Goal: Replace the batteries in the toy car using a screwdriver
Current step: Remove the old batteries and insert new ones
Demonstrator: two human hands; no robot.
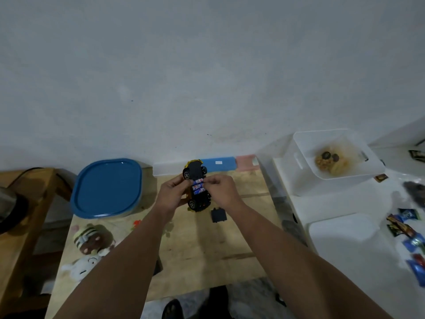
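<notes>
A black and yellow toy car [195, 173] is held upside down above the wooden table [207, 245], its battery bay uncovered. Three blue batteries [198, 186] lie side by side in the bay. My left hand [171, 196] grips the car's left side. My right hand [222, 189] holds the car's right side, its fingertips on the uppermost battery. The black battery cover [218, 215] lies on the table just below the car. No screwdriver is in view.
A container with a blue lid [107, 188] stands at the left. Plush toys [90, 240] lie at the table's front left. Right of the table, a white bin [335, 155] sits on a white surface with scattered wrappers [408, 233]. Blue and pink boxes [220, 164] line the wall.
</notes>
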